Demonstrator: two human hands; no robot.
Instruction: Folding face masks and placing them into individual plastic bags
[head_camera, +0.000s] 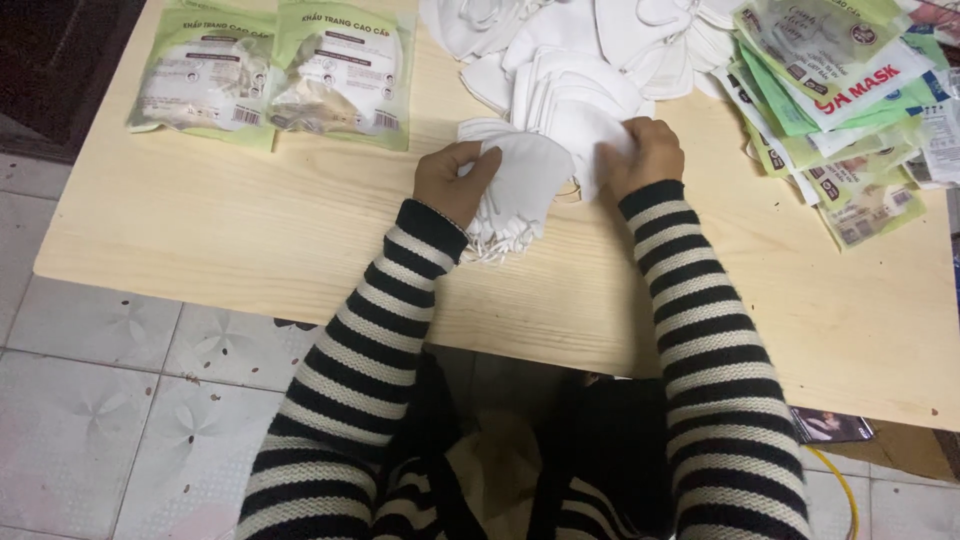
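The person's left hand (455, 180) is closed around the left side of a small stack of folded white face masks (520, 195), fingers curled over its upper edge and the thumb side pressed against the fabric. The right hand (645, 155) grips the same stack from the right, its fingers bent over the top of the masks and the knuckles facing the camera. Between the two hands the stack lies on the light wooden table (250, 240), near the middle of the tabletop, with the thin white ear loops (495, 250) spilling out from beneath it toward the person's left wrist. Both forearms wear black-and-white striped sleeves (700, 330) that reach in from the bottom of the view. Just beyond the held stack, touching it at the far side, a larger loose heap of white masks (570, 50) spreads across the far edge of the table. To the right of that heap, well within reach of the right hand, a fanned pile of flat empty packaging pouches (850, 110) in green, white and clear plastic lies overlapped near the table's right edge. At the far left corner of the table, well apart from the hands, two filled green-bordered pouches (275, 75) lie side by side, each showing masks through a clear window. Under the table lies a pale tiled floor (100, 400), and a yellow cable (840, 485) shows beside the right sleeve.
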